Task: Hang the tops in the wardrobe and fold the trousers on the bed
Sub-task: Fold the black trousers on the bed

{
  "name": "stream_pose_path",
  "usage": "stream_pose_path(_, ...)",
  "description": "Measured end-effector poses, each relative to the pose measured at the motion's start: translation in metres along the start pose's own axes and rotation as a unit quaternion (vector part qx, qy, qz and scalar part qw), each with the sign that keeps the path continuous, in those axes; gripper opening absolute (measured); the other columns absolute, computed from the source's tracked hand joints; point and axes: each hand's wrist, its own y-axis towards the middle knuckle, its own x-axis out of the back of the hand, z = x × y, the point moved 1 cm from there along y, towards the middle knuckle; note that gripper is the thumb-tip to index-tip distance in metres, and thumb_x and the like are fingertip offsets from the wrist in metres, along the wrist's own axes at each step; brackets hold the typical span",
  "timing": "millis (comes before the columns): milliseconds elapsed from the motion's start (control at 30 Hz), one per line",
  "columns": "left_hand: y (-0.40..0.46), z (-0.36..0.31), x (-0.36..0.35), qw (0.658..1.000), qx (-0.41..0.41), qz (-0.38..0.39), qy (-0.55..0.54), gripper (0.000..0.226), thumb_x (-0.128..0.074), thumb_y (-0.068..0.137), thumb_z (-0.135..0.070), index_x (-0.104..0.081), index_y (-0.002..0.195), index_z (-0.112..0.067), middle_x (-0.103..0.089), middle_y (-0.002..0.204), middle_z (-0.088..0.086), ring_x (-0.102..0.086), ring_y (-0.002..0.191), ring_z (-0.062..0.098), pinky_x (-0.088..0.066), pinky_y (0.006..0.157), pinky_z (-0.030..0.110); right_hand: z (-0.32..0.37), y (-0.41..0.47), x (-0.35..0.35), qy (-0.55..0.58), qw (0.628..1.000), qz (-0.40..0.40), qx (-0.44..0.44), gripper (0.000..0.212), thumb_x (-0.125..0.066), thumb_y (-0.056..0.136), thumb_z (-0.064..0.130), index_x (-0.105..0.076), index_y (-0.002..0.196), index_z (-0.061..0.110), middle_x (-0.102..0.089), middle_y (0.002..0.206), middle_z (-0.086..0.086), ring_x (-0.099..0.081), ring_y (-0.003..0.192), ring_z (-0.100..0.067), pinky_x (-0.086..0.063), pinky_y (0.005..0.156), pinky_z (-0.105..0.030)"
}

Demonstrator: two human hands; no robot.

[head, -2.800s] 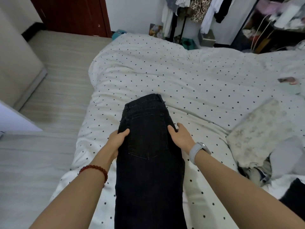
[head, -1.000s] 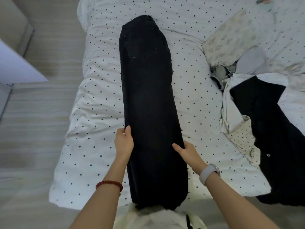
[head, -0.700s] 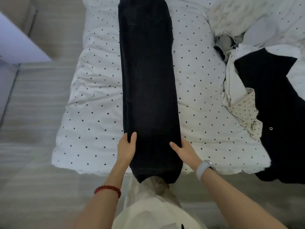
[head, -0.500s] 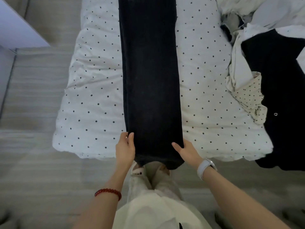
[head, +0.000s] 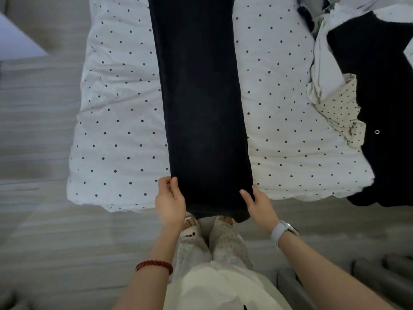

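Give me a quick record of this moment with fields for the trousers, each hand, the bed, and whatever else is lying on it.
trousers: dark trousers laid lengthwise on the bed, hem end hanging over the near edge
left hand: left hand grips the hem's left edge
right hand: right hand grips the hem's right edge
bed: white dotted duvet
other items: black garment and cream dotted garment at right
fold: not yet made

1. We have one view only, from a wide-angle camera worn on the head.
2. It faces almost straight down over the bed's near edge, the floor below.
3. It sits close: both forearms enter from the bottom edge.
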Motion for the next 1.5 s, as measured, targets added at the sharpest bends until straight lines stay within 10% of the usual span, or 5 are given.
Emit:
stream_pose_path(167, 0.018, 0.005, 0.004, 0.988, -0.006, 0.04, 0.152, 0.021, -0.046, 0.096, -0.025, -0.052, 0.111, -0.012, -0.061, 0.096, 0.002, -0.06, 0.09, 0.025, -0.042, 0.066, 0.031, -0.006, 0.002, -0.001, -0.062, 0.988, -0.072, -0.124, 0.029, -0.047, 0.094, 0.017, -0.046, 0.122, 0.009, -0.058, 0.119, -0.01, -0.057, 0.105, -0.029, -0.043, 0.081, -0.035)
stream_pose_path(333, 0.026, -0.033, -0.008, 0.927, -0.307, -0.023, 0.215, 0.052, -0.047, 0.085, -0.022, -0.042, 0.135, -0.009, -0.042, 0.141, 0.018, -0.037, 0.131, 0.035, -0.037, 0.099, 0.049, 0.058, 0.01, 0.007, -0.192, 0.941, -0.229, 0.158, 0.045, -0.05, 0.088, 0.009, -0.044, 0.133, 0.007, -0.047, 0.133, -0.014, -0.046, 0.122, -0.03, -0.04, 0.099, -0.041)
stream_pose_path(700, -0.003, 0.07, -0.031, 0.786, -0.395, 0.141, 0.453, 0.087, -0.072, 0.072, -0.035, -0.025, 0.143, -0.015, -0.025, 0.151, 0.016, -0.016, 0.14, 0.036, -0.01, 0.112, 0.056, -0.018, 0.013, -0.018, -0.487, 0.857, 0.002, 0.168, 0.101, -0.081, 0.053, 0.027, -0.031, 0.139, 0.014, -0.038, 0.146, -0.014, -0.031, 0.134, -0.038, -0.037, 0.099, -0.057)
stream_pose_path(967, -0.01, 0.035, -0.016, 0.989, -0.128, 0.044, 0.062, 0.052, -0.055, 0.088, -0.001, -0.038, 0.137, -0.002, -0.038, 0.138, 0.02, -0.036, 0.127, 0.029, -0.034, 0.106, 0.036, 0.005, 0.001, -0.002, 0.034, 0.994, -0.105, 0.01, 0.051, -0.052, 0.09, 0.002, -0.032, 0.137, 0.003, -0.035, 0.137, -0.011, -0.042, 0.118, -0.015, -0.033, 0.101, -0.022)
stream_pose_path(1500, -0.045, 0.004, 0.037, 0.97, 0.086, 0.219, -0.055, 0.02, -0.055, 0.094, -0.023, -0.049, 0.106, -0.009, -0.062, 0.11, 0.008, -0.06, 0.101, 0.021, -0.048, 0.082, 0.031, 0.012, -0.047, 0.036, 0.05, 0.991, 0.094, -0.077, 0.036, -0.056, 0.091, 0.018, -0.041, 0.122, 0.01, -0.054, 0.117, -0.004, -0.054, 0.11, -0.022, -0.046, 0.092, -0.035)
